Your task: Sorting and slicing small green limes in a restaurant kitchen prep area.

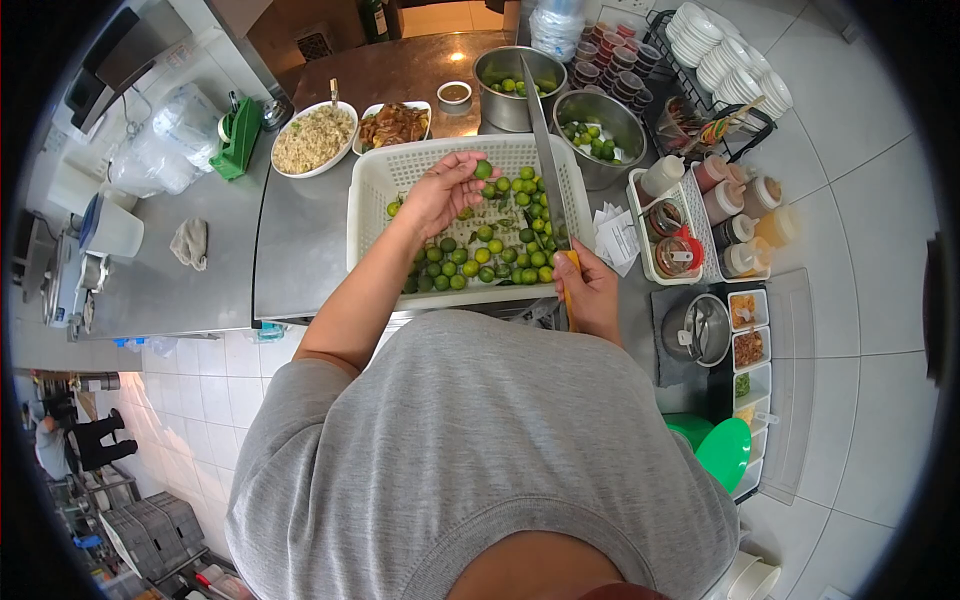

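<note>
Over a white plastic basket (469, 300) of small green limes (484, 253), my left hand (448, 193) holds one lime (483, 169) at its fingertips. My right hand (589, 289) grips the yellow handle of a long knife (546, 150), whose blade reaches across the basket's right side and past its far rim. Behind that rim, a deep steel pot (504, 112) holds more limes, partly hidden by the blade. A second steel pot (609, 161) beside it has limes, some of which look cut, and something white inside.
Fried rice in a white bowl (313, 174) and a dish of meat (394, 126) stand at the back left. Paper slips (616, 238) and a sauce-bottle basket (667, 279) lie right. Sauce cups (615, 71) are stacked behind. A person (82, 442) is far left.
</note>
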The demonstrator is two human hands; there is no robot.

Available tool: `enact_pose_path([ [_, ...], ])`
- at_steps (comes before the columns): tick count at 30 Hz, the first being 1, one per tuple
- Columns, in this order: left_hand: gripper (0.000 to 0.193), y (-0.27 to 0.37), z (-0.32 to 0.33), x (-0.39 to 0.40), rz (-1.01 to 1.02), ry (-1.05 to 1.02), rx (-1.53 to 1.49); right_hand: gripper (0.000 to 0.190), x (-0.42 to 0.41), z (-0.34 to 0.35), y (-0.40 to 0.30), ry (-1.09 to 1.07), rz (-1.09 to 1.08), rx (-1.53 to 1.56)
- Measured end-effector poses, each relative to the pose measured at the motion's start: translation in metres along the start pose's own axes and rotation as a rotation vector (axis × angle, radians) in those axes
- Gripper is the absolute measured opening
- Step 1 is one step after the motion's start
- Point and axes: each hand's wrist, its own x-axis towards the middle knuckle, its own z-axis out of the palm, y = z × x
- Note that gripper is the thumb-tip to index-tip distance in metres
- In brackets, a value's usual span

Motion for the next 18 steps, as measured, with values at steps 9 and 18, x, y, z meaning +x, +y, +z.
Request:
enact_pose_path([
  [9,0.023,-0.0029,0.0058,-0.0007,0.025,0.077,-0.034,0.043,-0.0007,0.0018,0.0022,0.026,-0.003,0.025],
  [18,0.022,-0.0050,0.0062,-0.0010,0.053,0.057,-0.069,0.042,-0.0007,0.0023,0.0016,0.020,-0.019,0.028],
])
